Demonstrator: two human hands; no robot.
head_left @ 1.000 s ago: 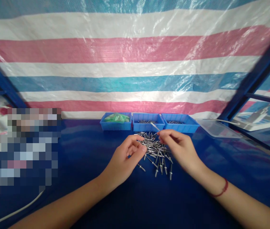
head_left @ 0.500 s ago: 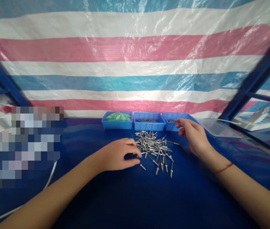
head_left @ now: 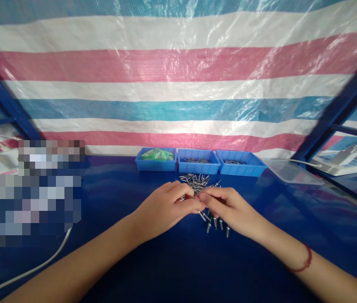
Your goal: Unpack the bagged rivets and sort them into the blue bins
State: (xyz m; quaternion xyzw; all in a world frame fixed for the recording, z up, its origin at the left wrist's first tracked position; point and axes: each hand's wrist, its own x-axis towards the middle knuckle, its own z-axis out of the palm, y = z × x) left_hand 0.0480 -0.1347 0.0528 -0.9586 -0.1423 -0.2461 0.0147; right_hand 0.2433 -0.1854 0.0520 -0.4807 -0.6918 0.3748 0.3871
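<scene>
A loose pile of several small metal rivets (head_left: 199, 181) lies on the blue table (head_left: 178, 261). My left hand (head_left: 165, 208) and my right hand (head_left: 228, 208) meet fingertip to fingertip over the near side of the pile. Both hands are pinched closed. What the fingers hold is too small to make out, though a rivet seems to pass between them. Most of the pile's middle is hidden behind the hands. A red cord circles my right wrist.
Three blue trays stand in a row behind the pile: the left tray (head_left: 156, 160) holds green pieces, the middle tray (head_left: 199, 162) and right tray (head_left: 241, 164) hold rivets. A clear plastic lid (head_left: 292, 172) lies at right. A white cable (head_left: 23, 273) runs at left. A striped tarp hangs behind.
My right hand reached to the right tray, then came back to the pile. My left hand dipped to the pile's left edge and now meets the right hand fingertip to fingertip.
</scene>
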